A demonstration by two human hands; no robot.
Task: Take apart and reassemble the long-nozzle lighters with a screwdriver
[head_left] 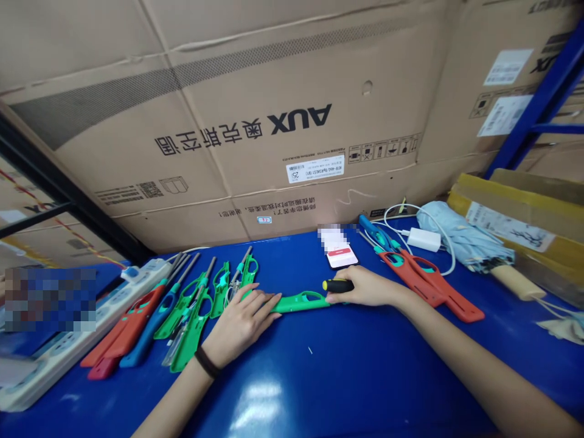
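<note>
A green utility lighter point(298, 302) lies crosswise on the blue tabletop in front of me. My left hand point(246, 316) grips its left end, fingers over the casing. At the lighter's other end, my right hand point(365, 287) is closed around a screwdriver point(338, 286) with a black and yellow handle. The screwdriver's tip is hidden by the hand. Left of my left hand lie opened green lighter casings point(194, 331) with their inner parts showing. Beside them are a blue lighter point(155, 319) and orange-red lighters point(128, 328).
A white power strip point(86, 322) runs along the left. At the back stands a phone point(340, 252). To the right are more red lighters point(424, 277), a white charger point(424, 239) with cable, a folded light-blue umbrella point(460, 234) and a taped carton point(515, 213). Large cardboard boxes point(255, 73) wall off the back.
</note>
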